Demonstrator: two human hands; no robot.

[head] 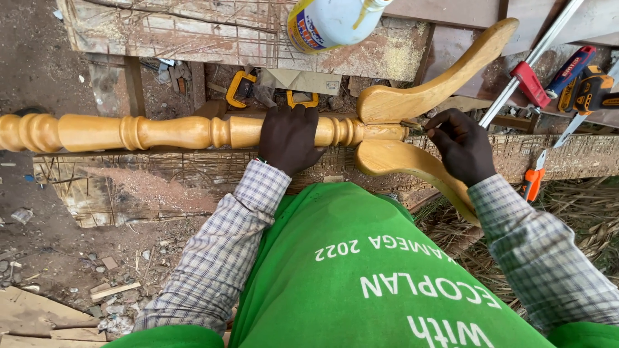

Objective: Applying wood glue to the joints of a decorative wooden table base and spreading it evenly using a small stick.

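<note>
Timber of a pale yellow colour makes up the turned post (161, 131), which lies flat with its long axis running left to right across the scene, its rounded knob end pointing left and its other end meeting two curved legs on the right. It rests on a rough, sawdust-strewn table (193, 174) made of worn boards. The far curved leg (438, 80) sweeps up and away to the right; the near curved leg (412, 167) bends down and toward the person on the right.

The left hand (289, 136) is clamped over the top of the post, fingers wrapped across it near the ringed section just left of the joint. The right hand (459, 143) sits at the joint between the two legs, its fingers pinched together on something small and thin that is too slight to make out. The two hands are apart, with the joint between them.

Far of the post, a white glue bottle (329, 22) with a yellow label lies on a board. Yellow clamps (240, 87) show just beyond the post. To the far right lie a long metal bar clamp (532, 61) with a red jaw piece and an orange-handled knife (534, 180).
</note>
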